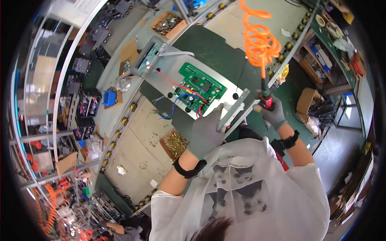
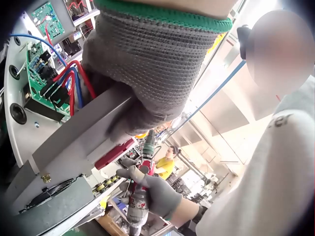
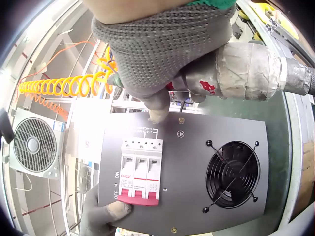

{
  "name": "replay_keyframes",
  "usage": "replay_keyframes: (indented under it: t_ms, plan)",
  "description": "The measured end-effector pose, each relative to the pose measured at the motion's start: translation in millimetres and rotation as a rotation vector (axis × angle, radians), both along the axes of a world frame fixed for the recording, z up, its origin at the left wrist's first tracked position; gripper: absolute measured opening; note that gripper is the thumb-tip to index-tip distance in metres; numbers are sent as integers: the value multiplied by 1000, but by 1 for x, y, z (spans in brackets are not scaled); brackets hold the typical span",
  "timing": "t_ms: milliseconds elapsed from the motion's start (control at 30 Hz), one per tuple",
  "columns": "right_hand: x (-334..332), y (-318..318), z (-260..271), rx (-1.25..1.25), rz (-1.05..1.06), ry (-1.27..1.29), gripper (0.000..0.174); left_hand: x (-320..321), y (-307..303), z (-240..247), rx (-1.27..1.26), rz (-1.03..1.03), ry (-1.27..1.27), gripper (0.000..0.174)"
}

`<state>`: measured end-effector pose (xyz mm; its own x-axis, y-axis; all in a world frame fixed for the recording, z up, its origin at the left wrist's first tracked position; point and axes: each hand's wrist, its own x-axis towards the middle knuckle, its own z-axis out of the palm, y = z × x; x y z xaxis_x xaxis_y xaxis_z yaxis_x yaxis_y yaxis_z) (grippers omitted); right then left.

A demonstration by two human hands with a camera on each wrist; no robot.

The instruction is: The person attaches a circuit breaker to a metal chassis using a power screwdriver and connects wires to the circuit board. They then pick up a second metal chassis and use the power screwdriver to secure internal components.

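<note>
My left hand (image 1: 207, 134) grips the edge of a grey metal end panel (image 3: 189, 191), its thumb beside the breaker. On that panel sit a three-pole circuit breaker (image 3: 141, 172) with red levers and a black fan grille (image 3: 233, 174). My right hand (image 1: 274, 114) holds a taped air screwdriver (image 2: 139, 201), red and grey, close to the panel. Behind the panel lies a metal chassis (image 1: 229, 94) carrying a green circuit board (image 1: 201, 82) with red and blue wires (image 2: 76, 83). A second panel (image 1: 146, 58) stands at the chassis's far end.
An orange coiled hose (image 1: 261, 42) runs up from the screwdriver. A carton of brass-coloured screws (image 1: 177, 144) stands left of my left arm, and another box of small parts (image 1: 168, 25) is at the back. Roller rails (image 1: 120, 134) border the bench. Another person (image 2: 167, 162) is in the background.
</note>
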<state>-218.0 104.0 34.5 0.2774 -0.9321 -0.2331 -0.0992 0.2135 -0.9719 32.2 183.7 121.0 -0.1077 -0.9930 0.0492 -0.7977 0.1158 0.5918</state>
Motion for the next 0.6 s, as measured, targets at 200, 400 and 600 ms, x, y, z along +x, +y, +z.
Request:
replay_keyframes:
  t_ms: [200, 400, 600]
  plan:
    - [-24, 3, 27, -108, -76, 83, 42, -19, -17, -19, 36, -1, 45, 61]
    - [-1, 20, 105, -147, 129, -236, 55, -33, 0, -18, -300, -92, -160, 77]
    - [81, 47, 123, -93, 495, -812, 50, -17, 53, 18, 192, -119, 850, 99]
